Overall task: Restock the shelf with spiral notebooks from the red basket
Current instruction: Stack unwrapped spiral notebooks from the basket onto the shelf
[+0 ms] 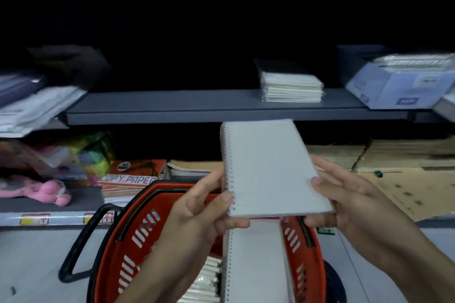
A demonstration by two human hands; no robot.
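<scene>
Spiral notebook (273,167) clamped by both hands — left hand (202,206) at coil edge, right hand (349,204) opposite. Long axis points away from fingers — toward grey shelf (172,106) just beyond

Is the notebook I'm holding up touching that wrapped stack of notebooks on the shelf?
Apart. The head view shows the held notebook below and in front of the shelf edge, with grey shelf between it and the wrapped stack.

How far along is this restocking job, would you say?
Partway, it seems. A wrapped stack of notebooks already sits on the grey shelf. The left hand and right hand hold one spiral notebook above the red basket, where more notebooks wait.
</scene>
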